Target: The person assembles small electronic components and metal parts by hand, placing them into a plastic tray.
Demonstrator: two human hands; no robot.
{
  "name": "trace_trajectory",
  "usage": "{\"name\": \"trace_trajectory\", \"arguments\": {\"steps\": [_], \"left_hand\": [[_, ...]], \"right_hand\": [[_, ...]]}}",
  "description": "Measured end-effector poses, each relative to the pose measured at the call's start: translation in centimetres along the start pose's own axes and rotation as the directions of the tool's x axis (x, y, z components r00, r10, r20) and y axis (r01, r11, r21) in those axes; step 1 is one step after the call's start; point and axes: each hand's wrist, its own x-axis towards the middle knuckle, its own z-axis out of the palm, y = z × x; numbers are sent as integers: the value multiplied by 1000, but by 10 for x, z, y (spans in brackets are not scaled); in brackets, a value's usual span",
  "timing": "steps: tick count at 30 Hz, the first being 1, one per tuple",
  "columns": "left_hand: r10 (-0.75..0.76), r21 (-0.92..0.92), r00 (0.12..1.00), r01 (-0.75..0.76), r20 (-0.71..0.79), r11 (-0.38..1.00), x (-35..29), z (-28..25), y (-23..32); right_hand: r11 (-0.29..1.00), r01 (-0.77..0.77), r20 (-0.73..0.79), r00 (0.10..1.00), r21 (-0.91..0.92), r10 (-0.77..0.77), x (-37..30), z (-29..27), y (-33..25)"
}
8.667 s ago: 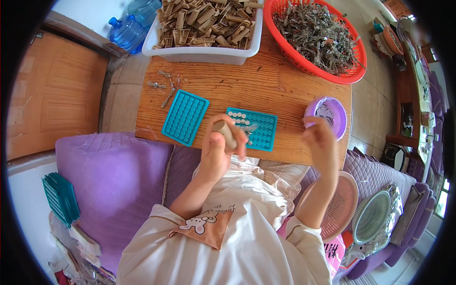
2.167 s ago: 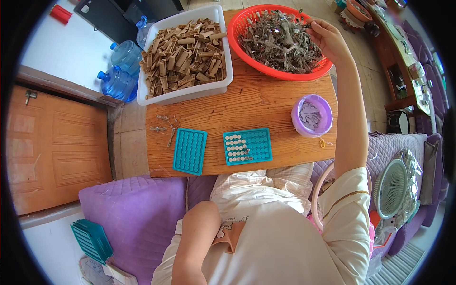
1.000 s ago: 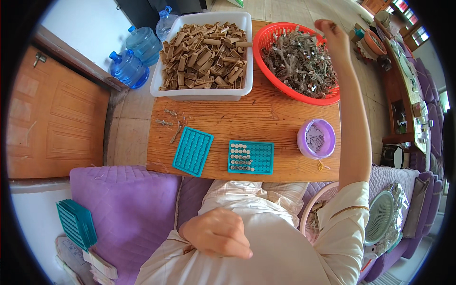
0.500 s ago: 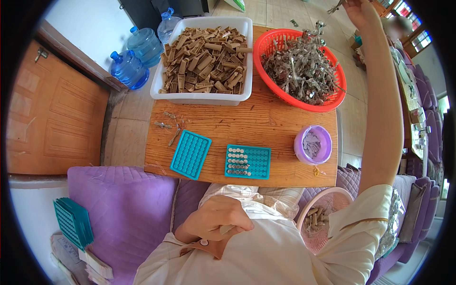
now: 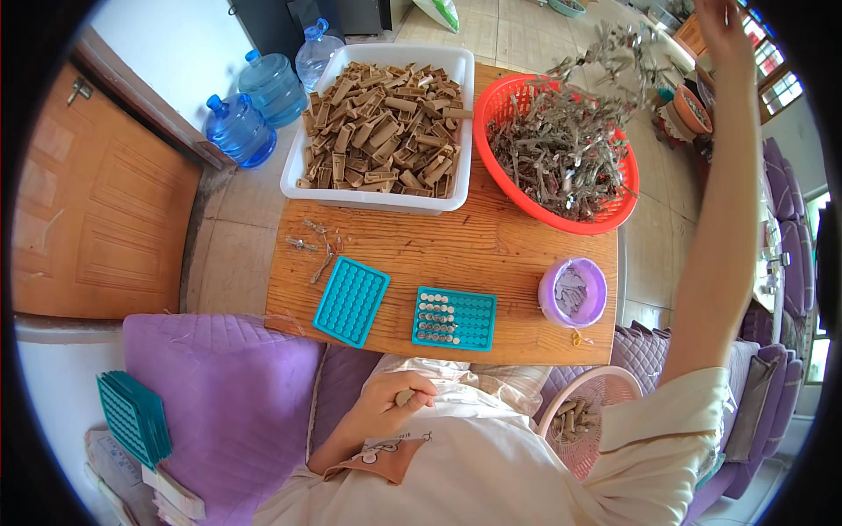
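My left hand (image 5: pixel 393 405) is closed in front of my shirt, and the end of a small tan piece (image 5: pixel 405 397) pokes out of the fist; its kind is hidden. My right hand (image 5: pixel 724 33) is raised far out at the upper right, with its fingers blurred and cut off by the picture's rim. Below and left of it, a red plastic basket (image 5: pixel 493 167) is heaped with tangled grey metallic strips (image 5: pixel 561 167), a loose clump of them rising above the heap. A white tub (image 5: pixel 294 180) beside it holds many brown channel-shaped pieces (image 5: pixel 377 131).
On the wooden table (image 5: pixel 395 237) lie two teal trays, one bare (image 5: pixel 351 302), one partly filled with small round silvery pieces (image 5: pixel 438 317). A purple cup (image 5: pixel 595 307) holds grey strips. A pink basket (image 5: pixel 614 386) stands right of my lap; blue water jugs (image 5: pixel 239 131) stand at left.
The clump of strips above the red basket has spread upward and to the right. My right hand has shifted right toward the rim. My left hand has turned, showing the tan piece's end.
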Motion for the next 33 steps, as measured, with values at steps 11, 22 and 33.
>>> {"name": "trace_trajectory", "arguments": {"steps": [11, 22, 33], "left_hand": [[-222, -91, 951, 206, -217, 974, 4, -7, -23], [-177, -38, 969, 173, -173, 984, 18, 11, -22], [-120, -249, 981, 80, -150, 965, 61, 20, -6]], "right_hand": [[742, 39, 498, 765, -669, 408, -122, -8, 114], [721, -486, 391, 865, 494, 315, -94, -25, 22], [457, -880, 930, 50, -131, 363, -321, 10, -22]]}}
